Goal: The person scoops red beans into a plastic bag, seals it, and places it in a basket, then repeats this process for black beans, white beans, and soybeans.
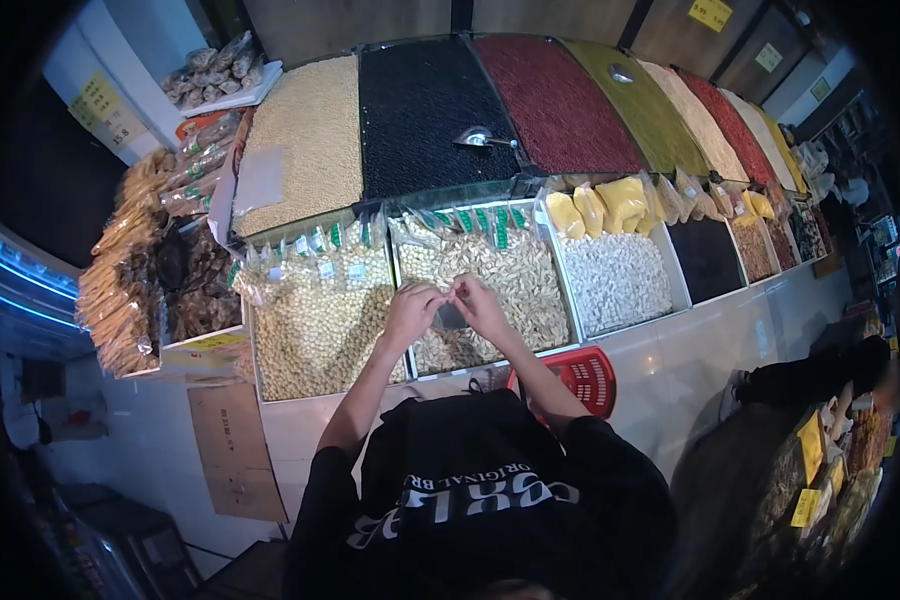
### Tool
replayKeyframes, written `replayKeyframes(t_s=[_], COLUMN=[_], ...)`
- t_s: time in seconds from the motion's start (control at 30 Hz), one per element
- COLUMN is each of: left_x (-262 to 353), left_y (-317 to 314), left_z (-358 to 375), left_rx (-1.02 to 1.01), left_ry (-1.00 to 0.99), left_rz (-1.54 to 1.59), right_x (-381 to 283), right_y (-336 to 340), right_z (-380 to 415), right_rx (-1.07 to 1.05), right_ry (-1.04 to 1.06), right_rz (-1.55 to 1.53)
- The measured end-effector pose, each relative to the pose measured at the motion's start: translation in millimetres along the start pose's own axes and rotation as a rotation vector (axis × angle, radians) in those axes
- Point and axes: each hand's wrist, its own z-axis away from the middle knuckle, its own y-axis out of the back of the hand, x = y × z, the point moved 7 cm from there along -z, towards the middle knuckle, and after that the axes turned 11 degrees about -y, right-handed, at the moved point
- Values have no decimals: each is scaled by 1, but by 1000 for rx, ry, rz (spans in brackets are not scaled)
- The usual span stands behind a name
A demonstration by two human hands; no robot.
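Note:
My left hand (416,308) and my right hand (478,305) meet in front of my chest, fingertips pinched close together. Something small or thin may be between them, but I cannot make it out; a dull grey patch (452,317) shows just below the fingers. Both hands are above a white bin of pale, flat dried slices (530,300). To the left of it, a bin of round cream-coloured pieces (315,345) lies near my left forearm. Clear packets with green labels (482,222) line the back of the slice bin.
Behind are large bins of pale beans (310,130), black beans (420,90) with a metal scoop (482,137), and red beans (560,110). White pieces (620,280) fill a bin at right. A red basket (595,380) sits by my right arm. Another person's dark-clothed leg (800,385) is at far right.

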Motion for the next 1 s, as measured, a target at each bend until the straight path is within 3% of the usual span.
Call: replayKeyframes(t_s=[0.17, 0.27, 0.37, 0.4, 0.47, 0.5, 0.53, 0.57, 0.6, 0.67, 0.77, 0.83, 1.0], left_x=[34, 66, 83, 96, 103, 93, 86, 72, 57, 36, 30, 29, 27], left_y=[32, 55, 82, 93, 111, 118, 120, 121, 119, 82, 51, 35, 35], left_z=[-15, -30, -49, -57, -66, -66, -65, -63, -59, -28, 5, 20, 40], left_rx=[51, 60, 53, 47, 80, 87, 84, 146, 210, 117, 197, 181, 314], left_ry=[-164, -261, -194, -200, -49, -93, -91, 18, 126, 175, 305, 521, 585], left_rz=[-87, -110, 91, 96, 351, 364, 358, 576, 794, 906, 990, 1323, 1349], right_x=[4, 15, 8, -3, -45, -66, -86, -95, -98, -86, -94, -95, -94], right_y=[62, 96, 87, 77, 37, 28, 27, 27, 23, 10, 10, 8, -3], right_z=[20, 27, 21, 15, 8, 7, 3, 1, 0, -3, -6, 0, 8], right_rx=[114, 162, -21, -12, -268, -267, -192, -118, -118, -214, -87, -24, 50], right_ry=[53, -73, -149, -151, 94, 94, 34, -25, -19, -295, -203, -184, -262], right_rz=[222, 140, -297, -298, -57, -63, -134, -203, -205, -544, -459, -393, -204])
